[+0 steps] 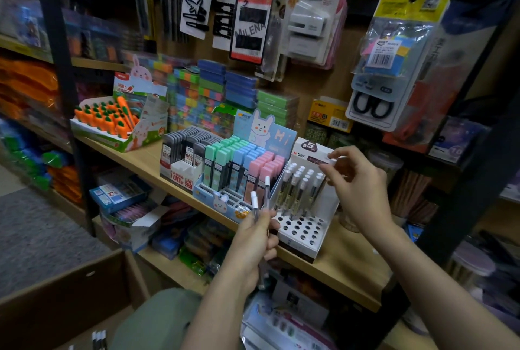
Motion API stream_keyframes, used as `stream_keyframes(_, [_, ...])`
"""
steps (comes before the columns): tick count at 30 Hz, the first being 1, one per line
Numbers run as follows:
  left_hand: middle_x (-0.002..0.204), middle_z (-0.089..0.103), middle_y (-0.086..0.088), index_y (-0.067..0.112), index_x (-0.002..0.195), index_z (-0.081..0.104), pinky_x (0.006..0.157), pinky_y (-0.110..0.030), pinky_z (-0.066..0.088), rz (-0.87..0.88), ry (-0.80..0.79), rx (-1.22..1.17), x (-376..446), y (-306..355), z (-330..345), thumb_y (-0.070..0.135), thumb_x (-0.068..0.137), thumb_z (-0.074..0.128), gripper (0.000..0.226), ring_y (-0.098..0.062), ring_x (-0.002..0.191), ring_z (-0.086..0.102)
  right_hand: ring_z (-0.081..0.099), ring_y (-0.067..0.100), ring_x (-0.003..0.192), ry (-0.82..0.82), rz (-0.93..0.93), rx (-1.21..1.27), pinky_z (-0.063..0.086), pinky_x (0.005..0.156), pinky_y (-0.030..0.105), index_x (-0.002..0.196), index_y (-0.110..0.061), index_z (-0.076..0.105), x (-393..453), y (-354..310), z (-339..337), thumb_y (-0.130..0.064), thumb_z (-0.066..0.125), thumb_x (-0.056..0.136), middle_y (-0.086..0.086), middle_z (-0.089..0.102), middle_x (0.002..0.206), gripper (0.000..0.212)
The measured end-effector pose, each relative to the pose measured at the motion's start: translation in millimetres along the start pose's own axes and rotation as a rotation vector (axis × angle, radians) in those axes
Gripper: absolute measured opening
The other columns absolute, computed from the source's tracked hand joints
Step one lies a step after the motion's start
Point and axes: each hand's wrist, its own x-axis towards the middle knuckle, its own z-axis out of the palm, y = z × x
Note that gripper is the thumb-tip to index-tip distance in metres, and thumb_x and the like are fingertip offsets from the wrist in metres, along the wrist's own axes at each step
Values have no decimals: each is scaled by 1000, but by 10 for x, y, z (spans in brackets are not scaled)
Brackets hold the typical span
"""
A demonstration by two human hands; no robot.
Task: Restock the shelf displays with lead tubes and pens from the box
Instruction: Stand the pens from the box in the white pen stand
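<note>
I stand before a crowded stationery shelf (157, 164) of pale wood in a dark metal frame, with carded goods hanging on hooks above and more stock on the shelves below. On the shelf board, from left to right, sit a tray of orange carrot-shaped items (112, 120), a display of grey lead tubes (184, 149), a blue rabbit-printed display (239, 169) holding mint, blue and pink lead tubes in rows, and a white pen display (305, 217) with a grid of round holes. The far rows of that pen display hold upright pens with white caps (302, 180); the near rows of holes are unfilled. My left hand (254, 240) is at the near edge of the shelf, just in front of the pen display, its grip closed around two loose pens (260, 203); their white-capped ends stick up above my fingers, tilted slightly apart, and the barrels run down through my fist, one end showing below it. My right hand (356, 180) is raised at the far right of the pen display, thumb and forefinger pinched on a small white-tipped object at the top edge of the display's backing card (315, 152); I cannot tell whether it is a pen cap or part of the card. At the near left lies an open cardboard box (64, 287), and a few white-capped pens (99, 340) show at the bottom edge in it.
</note>
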Motion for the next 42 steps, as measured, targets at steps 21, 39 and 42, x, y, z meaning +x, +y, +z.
stream_keyframes(21, [78, 65, 2, 17, 107, 62, 57, -20, 46, 68, 191, 100, 46, -63, -25, 15, 102, 44, 19, -7, 61, 50, 64, -6, 78, -93, -8, -50, 51, 66, 10, 93, -20, 62, -58, 66, 85, -19, 74, 86, -15, 65, 78, 14])
stream_keyframes(39, [92, 73, -6, 12, 100, 69, 68, -22, 51, 162, 86, 45, -25, -21, -23, 18, 100, 50, 20, -6, 67, 57, 59, 12, 76, -175, 1, -282, 54, 77, 35, 93, -16, 69, -113, 87, 109, -22, 78, 82, -3, 60, 89, 16])
stream_keyframes(42, [93, 74, 0, 17, 108, 67, 63, -20, 49, 171, 33, 59, -52, -3, -5, 19, 100, 49, 19, -4, 66, 56, 54, 6, 77, -183, -20, -310, 49, 75, 24, 114, -21, 69, -154, 78, 66, -25, 73, 85, -7, 54, 94, 29])
